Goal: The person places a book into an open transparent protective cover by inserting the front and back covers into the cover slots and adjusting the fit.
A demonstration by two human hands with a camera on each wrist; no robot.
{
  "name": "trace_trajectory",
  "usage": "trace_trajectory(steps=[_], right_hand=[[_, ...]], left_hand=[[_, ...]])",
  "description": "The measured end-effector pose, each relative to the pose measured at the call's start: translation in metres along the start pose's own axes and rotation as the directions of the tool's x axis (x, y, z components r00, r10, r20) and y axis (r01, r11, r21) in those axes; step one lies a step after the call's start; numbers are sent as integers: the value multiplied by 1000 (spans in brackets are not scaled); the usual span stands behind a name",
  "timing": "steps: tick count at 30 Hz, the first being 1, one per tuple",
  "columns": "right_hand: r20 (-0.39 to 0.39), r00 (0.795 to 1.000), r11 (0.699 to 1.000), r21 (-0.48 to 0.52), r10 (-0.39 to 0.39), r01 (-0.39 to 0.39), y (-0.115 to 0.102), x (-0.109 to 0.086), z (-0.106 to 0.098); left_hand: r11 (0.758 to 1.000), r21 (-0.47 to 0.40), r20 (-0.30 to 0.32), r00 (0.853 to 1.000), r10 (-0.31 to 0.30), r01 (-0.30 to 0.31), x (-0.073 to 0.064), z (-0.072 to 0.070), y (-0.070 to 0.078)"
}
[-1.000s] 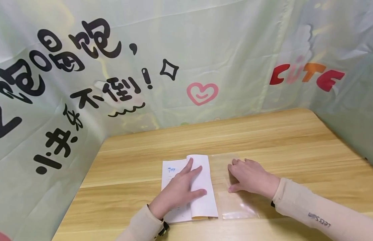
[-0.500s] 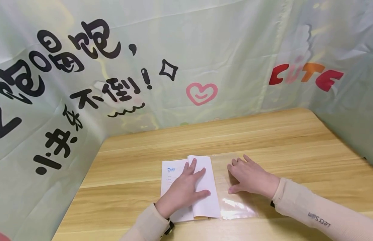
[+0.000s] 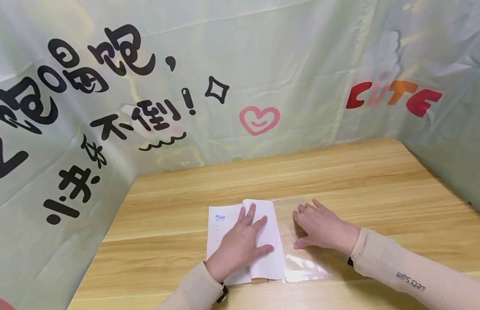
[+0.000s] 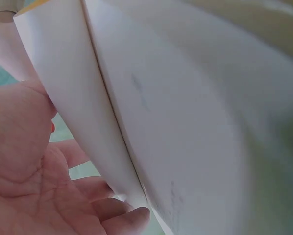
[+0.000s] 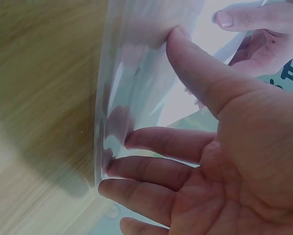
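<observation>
A white-paged booklet (image 3: pixel 268 262) lies on the table, its right-hand page raised in a gentle curl and a bit of yellow showing at the bottom edge. My left hand (image 3: pixel 240 245) rests on that page with straight, spread fingers. From the booklet's right side extends a clear plastic cover (image 3: pixel 306 267), which seems to run under the page; how far is hidden. My right hand (image 3: pixel 323 226) touches this plastic with its fingertips and thumb, fingers slightly bent. In the right wrist view the fingertips meet the glossy plastic (image 5: pixel 136 73) near its edge.
The wooden table (image 3: pixel 166 202) stretches around the booklet on all sides. A pale fabric curtain (image 3: pixel 302 77) with printed lettering and a pink heart hangs behind and along both sides of the table.
My left hand has slid a little to the right across the page, and the curled page has shifted right with it over the plastic. The right hand has stayed nearly still.
</observation>
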State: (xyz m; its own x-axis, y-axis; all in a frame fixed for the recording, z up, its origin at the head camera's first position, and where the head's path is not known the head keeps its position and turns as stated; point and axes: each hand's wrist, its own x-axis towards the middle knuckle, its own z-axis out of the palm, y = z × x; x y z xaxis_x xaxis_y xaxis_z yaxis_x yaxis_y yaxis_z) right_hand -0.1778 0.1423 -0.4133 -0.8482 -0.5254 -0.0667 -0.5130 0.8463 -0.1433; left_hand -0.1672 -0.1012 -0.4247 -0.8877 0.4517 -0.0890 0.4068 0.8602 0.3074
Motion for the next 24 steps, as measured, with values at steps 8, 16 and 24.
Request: trace_trajectory(steps=[8,16,24], right_hand=[[11,1000,1000,11,1,-1,0,1,1],[13,1000,1000,22,9,-9,-2,1,1],[-32,999,1000,-20,-4,3,-2,0,3]], left_hand=[[999,35,-2,1000,-8,8,1,0,4],[997,72,11,1000,-21,20,4,2,9],[993,115,17,1000,-21,19,6,0,18]])
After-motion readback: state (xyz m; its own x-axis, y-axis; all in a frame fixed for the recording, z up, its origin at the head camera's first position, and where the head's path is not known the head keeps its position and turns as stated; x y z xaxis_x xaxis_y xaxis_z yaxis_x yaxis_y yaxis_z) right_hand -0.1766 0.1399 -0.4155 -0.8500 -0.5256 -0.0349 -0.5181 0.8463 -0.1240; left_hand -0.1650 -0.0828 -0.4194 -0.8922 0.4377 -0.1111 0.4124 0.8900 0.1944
